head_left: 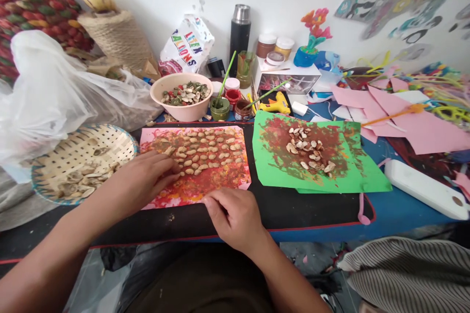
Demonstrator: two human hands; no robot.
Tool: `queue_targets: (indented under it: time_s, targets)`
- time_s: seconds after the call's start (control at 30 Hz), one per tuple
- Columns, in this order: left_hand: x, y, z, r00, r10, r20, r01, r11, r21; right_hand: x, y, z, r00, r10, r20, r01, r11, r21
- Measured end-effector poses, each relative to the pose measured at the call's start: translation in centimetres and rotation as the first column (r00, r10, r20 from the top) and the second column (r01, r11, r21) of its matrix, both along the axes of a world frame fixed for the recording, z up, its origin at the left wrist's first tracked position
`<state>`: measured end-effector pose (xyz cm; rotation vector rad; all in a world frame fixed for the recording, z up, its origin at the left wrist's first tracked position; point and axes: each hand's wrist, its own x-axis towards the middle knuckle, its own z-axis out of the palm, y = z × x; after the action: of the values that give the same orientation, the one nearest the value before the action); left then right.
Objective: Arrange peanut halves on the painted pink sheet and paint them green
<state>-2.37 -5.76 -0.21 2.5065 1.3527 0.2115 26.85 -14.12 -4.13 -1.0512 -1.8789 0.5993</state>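
A pink sheet [220, 183] smeared with red, orange and brown paint lies before me, bearing rows of peanut shells [203, 149]. My left hand [149, 176] reaches over its left side, the fingertips bent together at a shell on the left end of the nearest row; the fingers partly hide that shell. At the sheet's near edge rests my right hand [235, 215], closed, its curled forefinger touching the edge; what is inside the fingers is hidden. Left of my left hand, a woven basket [82, 144] contains loose shell halves.
Green painted sheets [271, 171] with a pile of shells lie to the right. Behind stand a pink bowl [181, 110] of painted shells, open paint jars [220, 112] with brushes, and a yellow glue gun [277, 103]. A white plastic bag [40, 88] bulges at left.
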Motion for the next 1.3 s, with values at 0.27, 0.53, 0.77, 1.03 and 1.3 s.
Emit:
queue_targets:
  time_s: [0.27, 0.53, 0.77, 1.03, 1.3]
  targets:
    - [-1.5, -0.2, 1.1, 0.997, 0.081, -0.017, -0.08, 0.997, 0.013, 0.1, -0.1, -0.2, 1.0, 0.004, -0.001, -0.004, 1.0, -0.008]
    - [-3.5, -1.6, 1.0, 0.958, 0.154, -0.242, -0.121, 0.982, 0.146, 0.1, -0.1, -0.2, 1.0, -0.004, 0.011, 0.004, 1.0, -0.009]
    - [-2.5, -1.4, 0.7, 0.969, 0.103, -0.223, -0.086, 0.993, 0.083, 0.0, -0.2, -0.3, 1.0, -0.006, 0.001, 0.006, 1.0, -0.002]
    - [-1.4, -1.7, 1.4, 0.99, 0.125, -0.072, -0.117, 0.988, 0.102, 0.1, -0.2, -0.6, 1.0, 0.011, 0.028, -0.01, 1.0, -0.014]
    - [6.2, -0.6, 0.8, 0.993, -0.114, -0.023, 0.116, 0.985, 0.128, 0.6, -0.4, -0.2, 0.989, -0.014, -0.144, 0.001, 0.996, -0.091]
